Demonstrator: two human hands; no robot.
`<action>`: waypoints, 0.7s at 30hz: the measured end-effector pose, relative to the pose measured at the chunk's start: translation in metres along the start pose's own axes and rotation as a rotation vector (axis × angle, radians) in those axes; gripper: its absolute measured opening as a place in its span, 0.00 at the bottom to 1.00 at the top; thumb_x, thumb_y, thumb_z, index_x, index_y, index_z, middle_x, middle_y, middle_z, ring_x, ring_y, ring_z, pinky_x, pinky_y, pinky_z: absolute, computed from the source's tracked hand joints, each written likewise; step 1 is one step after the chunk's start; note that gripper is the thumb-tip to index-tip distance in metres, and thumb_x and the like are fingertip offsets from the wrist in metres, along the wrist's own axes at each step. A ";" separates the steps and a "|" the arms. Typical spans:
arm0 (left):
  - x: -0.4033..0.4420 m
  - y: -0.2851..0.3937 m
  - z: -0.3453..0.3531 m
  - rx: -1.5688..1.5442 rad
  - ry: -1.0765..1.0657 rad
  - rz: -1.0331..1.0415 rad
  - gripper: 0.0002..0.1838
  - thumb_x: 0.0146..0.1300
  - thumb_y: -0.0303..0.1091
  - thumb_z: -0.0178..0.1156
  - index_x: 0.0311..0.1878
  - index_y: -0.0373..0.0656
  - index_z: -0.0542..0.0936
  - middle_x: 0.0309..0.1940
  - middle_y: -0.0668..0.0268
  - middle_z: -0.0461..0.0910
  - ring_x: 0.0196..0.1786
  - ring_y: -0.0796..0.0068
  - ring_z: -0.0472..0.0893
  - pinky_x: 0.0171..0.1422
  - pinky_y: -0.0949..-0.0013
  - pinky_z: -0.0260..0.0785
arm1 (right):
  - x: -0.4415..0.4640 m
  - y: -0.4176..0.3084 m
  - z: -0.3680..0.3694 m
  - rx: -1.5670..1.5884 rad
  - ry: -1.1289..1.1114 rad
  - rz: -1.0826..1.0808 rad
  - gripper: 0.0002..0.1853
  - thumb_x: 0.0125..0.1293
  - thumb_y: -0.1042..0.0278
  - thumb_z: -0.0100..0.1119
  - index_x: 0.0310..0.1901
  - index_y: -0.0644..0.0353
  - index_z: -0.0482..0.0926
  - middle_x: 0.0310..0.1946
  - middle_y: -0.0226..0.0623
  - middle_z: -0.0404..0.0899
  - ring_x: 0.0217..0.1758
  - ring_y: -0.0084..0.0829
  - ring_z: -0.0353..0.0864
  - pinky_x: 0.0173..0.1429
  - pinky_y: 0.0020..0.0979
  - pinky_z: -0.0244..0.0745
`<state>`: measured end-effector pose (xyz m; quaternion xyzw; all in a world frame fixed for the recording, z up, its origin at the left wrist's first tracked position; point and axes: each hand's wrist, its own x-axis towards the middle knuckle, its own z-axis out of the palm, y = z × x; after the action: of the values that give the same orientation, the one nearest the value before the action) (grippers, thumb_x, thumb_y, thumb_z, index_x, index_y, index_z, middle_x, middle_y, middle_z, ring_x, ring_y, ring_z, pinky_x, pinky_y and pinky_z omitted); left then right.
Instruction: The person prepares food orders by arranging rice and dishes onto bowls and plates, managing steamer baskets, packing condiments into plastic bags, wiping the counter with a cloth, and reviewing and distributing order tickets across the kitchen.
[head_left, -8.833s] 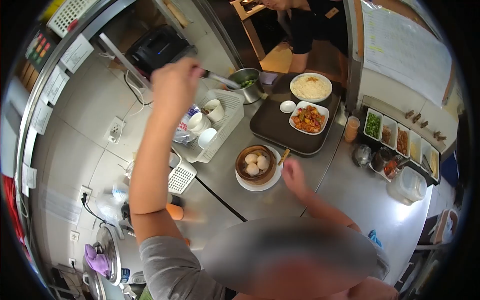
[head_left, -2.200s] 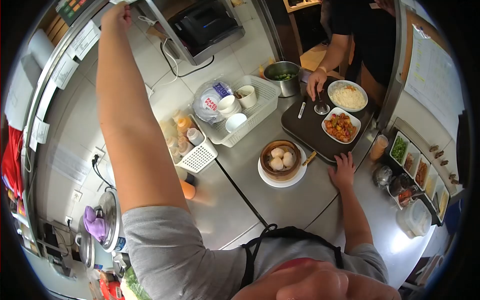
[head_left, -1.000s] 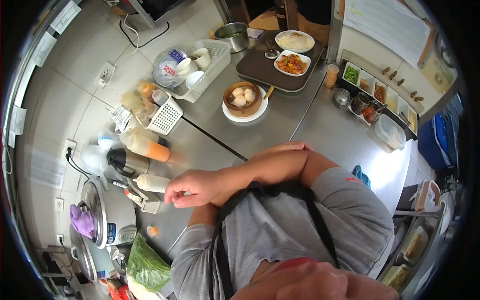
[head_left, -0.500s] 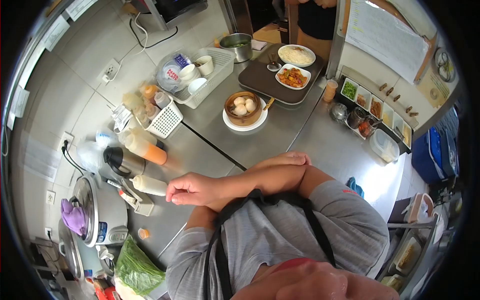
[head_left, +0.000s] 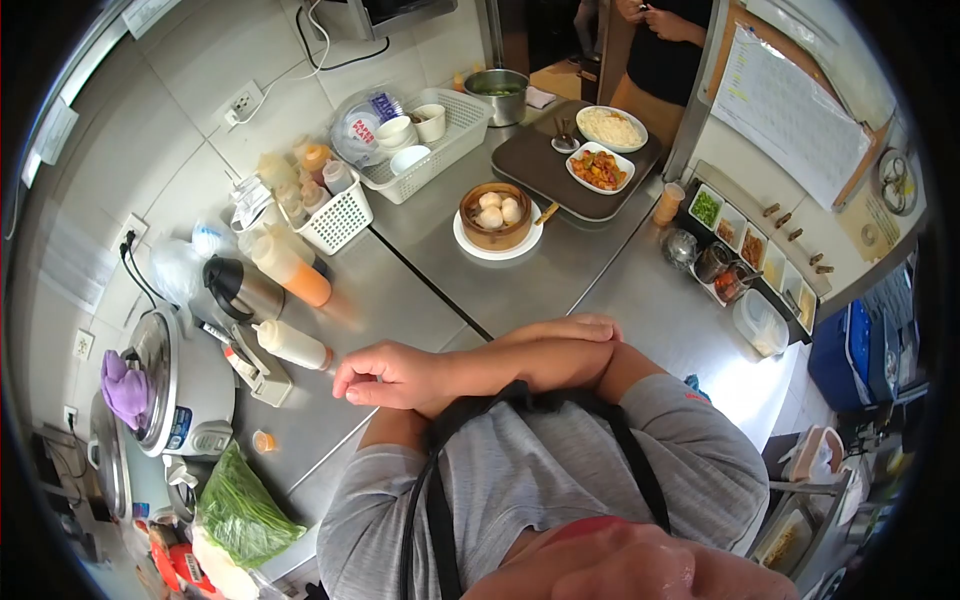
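Observation:
My forearms are crossed in front of my chest above the steel counter point(head_left: 400, 300). My right hand point(head_left: 382, 376) hangs at the left with loosely bent fingers, empty, beside a white squeeze bottle point(head_left: 292, 344). My left hand point(head_left: 592, 326) lies near my right elbow, its fingers resting flat and holding nothing visible. Beyond my arms, a bamboo steamer point(head_left: 495, 236) with several round dumplings sits on a white plate point(head_left: 498, 254). Farther off, a brown tray point(head_left: 527, 160) carries a rice bowl point(head_left: 612, 129), a square dish of food in red sauce point(head_left: 599, 170) and a spoon point(head_left: 564, 143).
Bottles and a white basket point(head_left: 338, 222) stand left, near a thermos point(head_left: 243, 288) and a rice cooker point(head_left: 195, 375). A grey basket point(head_left: 437, 150) holds cups. Condiment containers point(head_left: 726, 232) line the right side. Another person point(head_left: 668, 55) stands beyond the tray.
My raised left arm has come down, and my right hand has left the tray's edge; both arms are now crossed. The other person's hand has withdrawn from the spoon on the tray.

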<state>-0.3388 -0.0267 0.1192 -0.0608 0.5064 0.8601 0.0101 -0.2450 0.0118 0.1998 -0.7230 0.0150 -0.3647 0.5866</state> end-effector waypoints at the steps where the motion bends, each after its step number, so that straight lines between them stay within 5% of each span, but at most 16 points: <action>1: 0.001 0.001 0.000 0.002 -0.005 -0.001 0.15 0.59 0.44 0.50 0.38 0.42 0.73 0.27 0.71 0.71 0.31 0.82 0.70 0.34 0.76 0.63 | 0.001 0.001 0.001 -0.011 0.004 -0.014 0.07 0.58 0.71 0.50 0.36 0.63 0.72 0.30 0.30 0.74 0.32 0.17 0.71 0.37 0.20 0.66; 21: -0.008 -0.025 0.023 0.004 -0.087 -0.021 0.13 0.59 0.41 0.50 0.36 0.41 0.73 0.27 0.71 0.72 0.31 0.83 0.70 0.34 0.76 0.63 | -0.002 0.003 0.026 -0.033 0.063 0.019 0.06 0.58 0.72 0.49 0.36 0.64 0.72 0.28 0.30 0.74 0.29 0.17 0.71 0.35 0.20 0.66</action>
<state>-0.3306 0.0063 0.1092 -0.0285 0.5067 0.8606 0.0416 -0.2309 0.0340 0.1955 -0.7205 0.0463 -0.3815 0.5772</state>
